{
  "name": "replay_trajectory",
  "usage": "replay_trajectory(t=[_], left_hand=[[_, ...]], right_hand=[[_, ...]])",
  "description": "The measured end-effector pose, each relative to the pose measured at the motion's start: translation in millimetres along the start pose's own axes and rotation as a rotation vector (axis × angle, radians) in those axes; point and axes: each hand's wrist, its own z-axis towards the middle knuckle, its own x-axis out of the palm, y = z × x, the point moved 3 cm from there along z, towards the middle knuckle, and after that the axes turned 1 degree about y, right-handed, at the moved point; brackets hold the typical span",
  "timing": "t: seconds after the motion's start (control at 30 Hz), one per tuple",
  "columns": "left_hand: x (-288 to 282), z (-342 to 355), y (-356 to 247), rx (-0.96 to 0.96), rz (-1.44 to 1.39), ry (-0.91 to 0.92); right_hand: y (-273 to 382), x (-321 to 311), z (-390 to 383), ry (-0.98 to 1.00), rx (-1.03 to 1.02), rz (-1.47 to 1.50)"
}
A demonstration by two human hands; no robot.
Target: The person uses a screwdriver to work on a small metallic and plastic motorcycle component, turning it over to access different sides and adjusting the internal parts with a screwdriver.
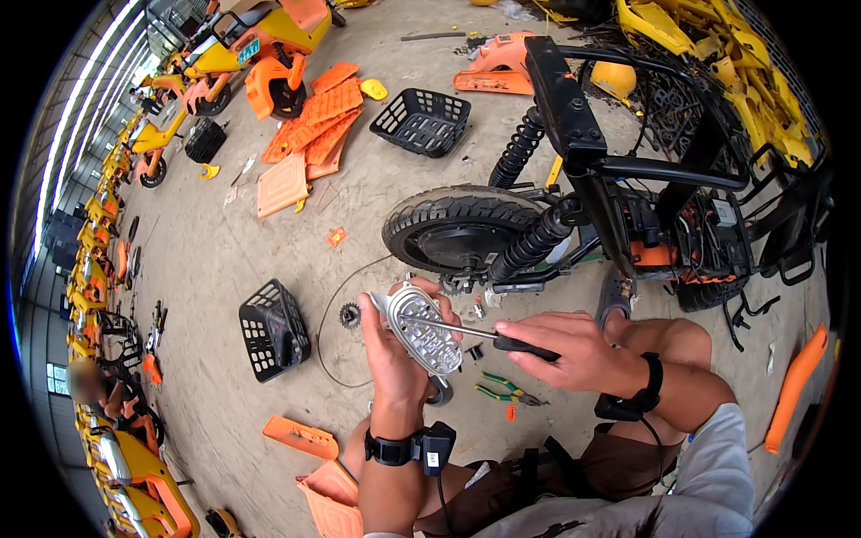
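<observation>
Two-handed: cradling a silver cover (432, 345) in the left hand (396, 369), toward six o'clock; gripping a screwdriver (529, 349) in the right hand (578, 351), toward four, aiming it across the cover toward nine.

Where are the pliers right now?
In the head view, the pliers lie on the floor, low and just right of centre, below the screwdriver in the right hand and beside a little orange tag.

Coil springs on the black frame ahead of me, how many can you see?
2. The far coil spring is beyond the wheel; the near coil spring is on its closer side, toward your left hand. More may be hidden behind the frame.
</observation>
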Motion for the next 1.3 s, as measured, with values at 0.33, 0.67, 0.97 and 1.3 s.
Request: replay_trajectory(t=[0.33,0.67,0.97,1.3], left_hand=[[-0.9,0.9,1.4,-0.027,0.002,0.045],[-0.2,-1.2,1.3,-0.011,-0.002,0.012],[6.0,-2.5,1.2,-0.014,-0.016,0.041],[-3.6,-1.3,2.7,-0.024,0.001,0.046]], right_hand=[[-1.6,2.2,-2.2,-0.017,0.01,0.002],[-0.3,1.8,-1.2,0.005,0.001,0.009],[0.9,-0.9,-1.1,-0.017,0.052,0.056],[-0.2,0.6,-2.2,0.015,0.003,-0.004]])
